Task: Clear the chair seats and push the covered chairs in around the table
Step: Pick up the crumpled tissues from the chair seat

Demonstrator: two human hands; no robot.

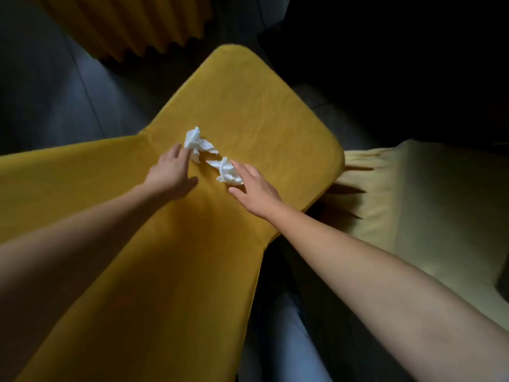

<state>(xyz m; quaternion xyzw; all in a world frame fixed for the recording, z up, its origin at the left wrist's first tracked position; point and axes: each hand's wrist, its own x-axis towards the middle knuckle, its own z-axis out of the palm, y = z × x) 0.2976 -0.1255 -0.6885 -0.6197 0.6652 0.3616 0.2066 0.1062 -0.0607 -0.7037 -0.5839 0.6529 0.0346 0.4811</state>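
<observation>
the person bends over a chair seat [248,111] in a mustard yellow cover, and both bare hands are down on it. two crumpled white tissues lie in the middle of the seat, close together. the left hand [169,172] has its fingertips against the upper tissue [197,143], and its grip is wide, the thumb spread away to the side, nothing closed yet. the right hand [254,188] lies flat just beside the lower tissue [227,172], touching its edge; its grip is also wide, the fingers stretched over the cloth and not curled.

so the step in hand is the clearing of this seat, and i judge it is only at its start, because both tissues are on the cover and neither is lifted. the next move calls for each hand to close its fingers around its own tissue and pinch it gently, since such soft paper can slip away or tear. after that the seat is free and the chair can be pushed in.

a paler yellow covered seat [413,194] stands just to the right. at the top left hangs a pleated yellow skirt [118,26], perhaps of the worktop, but it is too dark to tell.
</observation>
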